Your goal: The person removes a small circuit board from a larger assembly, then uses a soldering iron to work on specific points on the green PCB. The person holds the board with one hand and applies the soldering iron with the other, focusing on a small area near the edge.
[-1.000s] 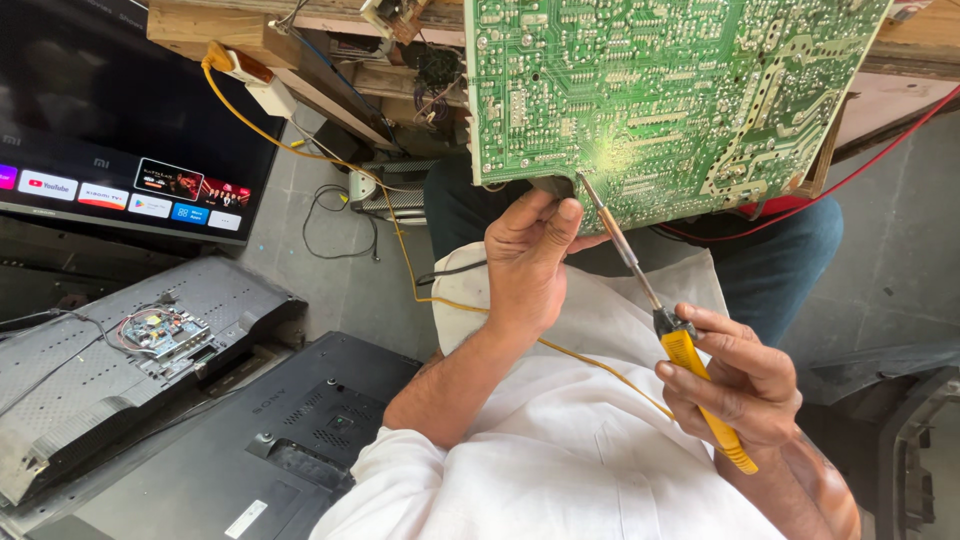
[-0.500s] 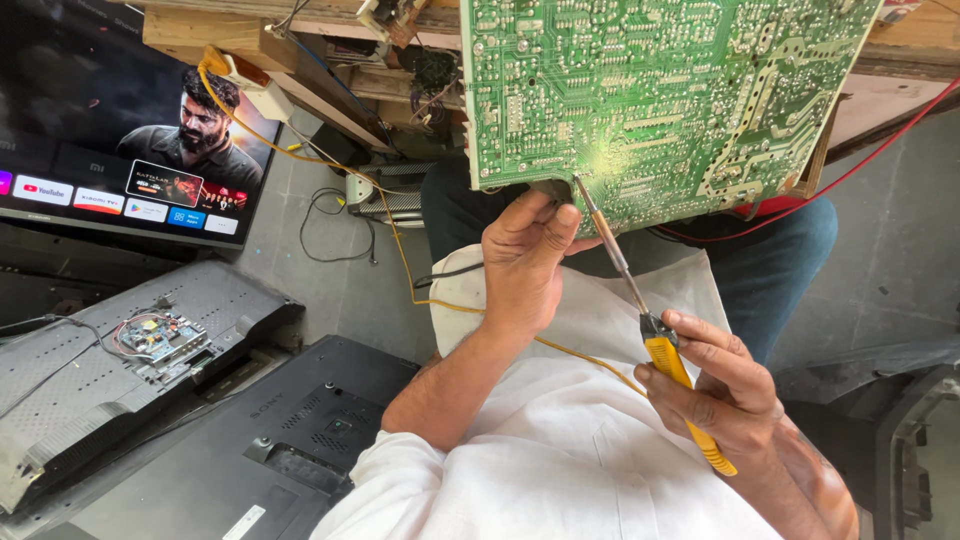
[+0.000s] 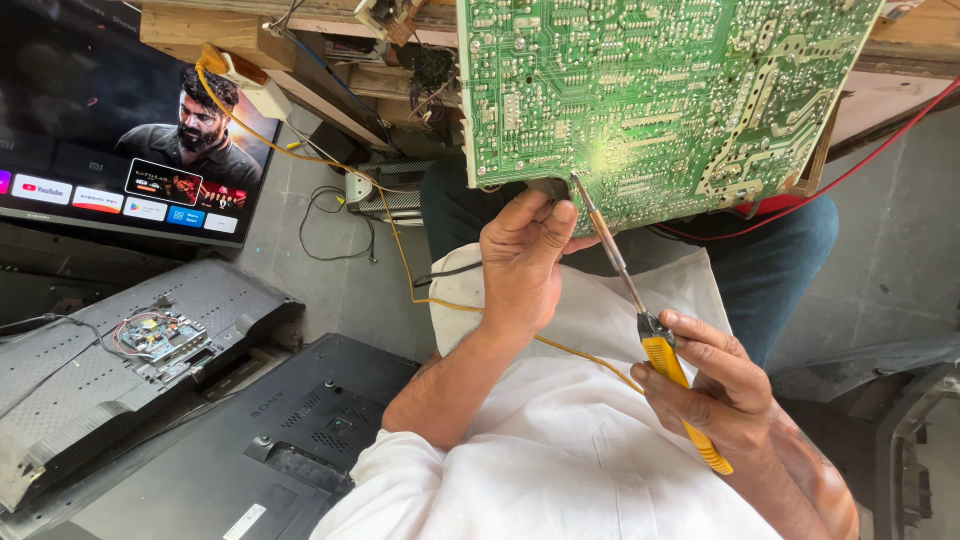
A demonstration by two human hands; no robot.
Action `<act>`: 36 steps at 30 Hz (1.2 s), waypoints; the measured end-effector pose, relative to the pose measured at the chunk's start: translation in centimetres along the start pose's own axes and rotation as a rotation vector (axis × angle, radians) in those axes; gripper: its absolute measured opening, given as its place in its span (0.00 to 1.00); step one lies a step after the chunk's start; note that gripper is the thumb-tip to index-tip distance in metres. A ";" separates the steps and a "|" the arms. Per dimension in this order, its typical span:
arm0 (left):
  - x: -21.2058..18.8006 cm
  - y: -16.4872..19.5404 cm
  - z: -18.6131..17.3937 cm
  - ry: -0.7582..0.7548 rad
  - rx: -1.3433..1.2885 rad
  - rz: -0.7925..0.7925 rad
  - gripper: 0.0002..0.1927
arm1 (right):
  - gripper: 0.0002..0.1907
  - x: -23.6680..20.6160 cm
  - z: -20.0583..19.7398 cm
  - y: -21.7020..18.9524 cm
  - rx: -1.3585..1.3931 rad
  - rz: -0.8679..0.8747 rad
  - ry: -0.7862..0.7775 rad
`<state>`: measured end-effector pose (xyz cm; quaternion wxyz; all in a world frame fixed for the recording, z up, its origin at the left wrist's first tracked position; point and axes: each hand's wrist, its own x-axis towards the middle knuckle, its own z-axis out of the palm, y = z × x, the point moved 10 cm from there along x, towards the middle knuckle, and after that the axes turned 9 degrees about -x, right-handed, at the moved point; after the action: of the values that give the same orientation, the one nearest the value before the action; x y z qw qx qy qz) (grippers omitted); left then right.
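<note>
Since the earlier frames the right hand (image 3: 722, 385) has drawn in a little toward the body and its iron stands steeper, while the left hand (image 3: 523, 262) keeps its place under the board. Nearest, the person's white shirt (image 3: 560, 450) fills the bottom of the view, both bare forearms rising out of it. Right-hand fingers are wrapped together and clamped on the yellow handle of a soldering iron (image 3: 640, 320), whose thin metal shaft slants up and to the left — its tip touches the lower edge of the green circuit board (image 3: 660, 95) at a brightly lit spot. The left hand is curled, thumb and fingertips pressed up against that same lower edge just left of the tip; whether they pinch something small there cannot be told. A yellow cord (image 3: 400, 260) runs from beneath the left wrist up and across to the top left of the view. Beyond the hands, blue jeans (image 3: 790, 250) cover the knees under the board, and a red wire (image 3: 880, 140) hangs along the board's right side. At lower left on the grey floor lies a black television back panel (image 3: 250, 450), and beside it a grey back cover (image 3: 70, 380) carrying a small board with coiled wires. Farther off at upper left a television screen (image 3: 110, 120) is lit — a row of coloured tiles runs along its lower part. The circuit board leans against a wooden bench (image 3: 250, 25) along the top edge.
</note>
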<state>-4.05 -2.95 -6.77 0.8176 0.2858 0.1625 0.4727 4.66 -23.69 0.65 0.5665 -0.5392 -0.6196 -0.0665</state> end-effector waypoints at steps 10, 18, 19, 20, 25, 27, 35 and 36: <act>0.1 0.2 0.3 0.006 0.017 -0.012 0.13 | 0.14 -0.2 -0.2 0.1 0.039 -0.001 0.011; 0.0 0.0 -0.1 0.008 0.005 0.005 0.11 | 0.14 -0.1 0.0 0.1 0.007 -0.021 0.006; 0.0 0.0 -0.1 0.003 0.003 0.005 0.11 | 0.14 -0.1 0.1 0.2 0.002 -0.025 0.003; 0.0 0.0 -0.1 0.003 0.006 0.002 0.11 | 0.14 -0.1 0.1 0.2 -0.003 -0.029 0.001; 0.1 0.0 -0.1 -0.017 0.018 -0.010 0.13 | 0.15 -0.1 0.1 0.2 0.005 -0.038 -0.018; 0.1 0.0 0.0 -0.032 0.009 -0.018 0.14 | 0.15 -0.2 0.1 0.2 0.003 -0.026 -0.025; 0.1 0.3 0.3 -0.087 -0.002 -0.051 0.18 | 0.15 -0.5 0.2 0.3 0.031 0.014 -0.009; 0.1 0.4 0.3 -0.097 -0.002 -0.049 0.18 | 0.15 -0.5 0.2 0.3 0.028 0.011 -0.011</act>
<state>-4.10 -2.81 -6.24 0.8361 0.3037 0.1290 0.4383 4.60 -23.74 0.01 0.5710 -0.5348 -0.6207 -0.0519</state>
